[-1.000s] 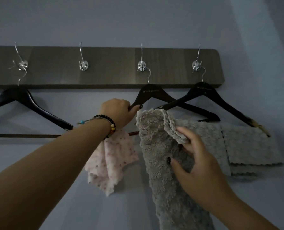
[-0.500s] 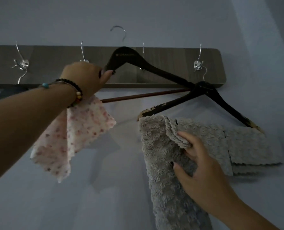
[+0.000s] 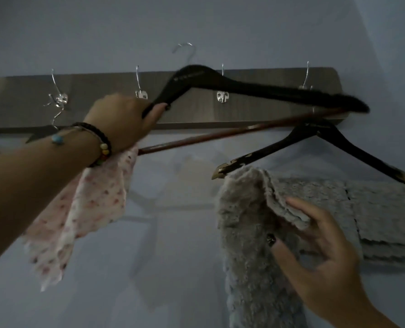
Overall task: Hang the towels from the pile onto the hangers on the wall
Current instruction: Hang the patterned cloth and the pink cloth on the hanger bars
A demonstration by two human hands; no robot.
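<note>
A: Take the wooden hook board [image 3: 102,100] as the mark. What hangs at its left end?

B: Only part of a dark hanger [image 3: 43,134] shows, on a metal hook below the board's lower edge.

A: And the left hand [image 3: 123,121]?

B: It is raised in front of the board's lower edge, fingers curled round the left arm of a black hanger [image 3: 244,87], which is tilted and off the hooks, its wire hook above the board's top edge. A pink spotted towel [image 3: 88,209] hangs down below that hand; how it is held I cannot tell.

A: Further right?

B: Below the board's right end a second, worn black hanger [image 3: 338,143] hangs, with a grey towel [image 3: 374,209] draped on it. The right hand [image 3: 319,252] is below the board, well under it, thumb and fingers pinching a fold of another grey fluffy towel [image 3: 248,233], which trails down out of view.
</note>
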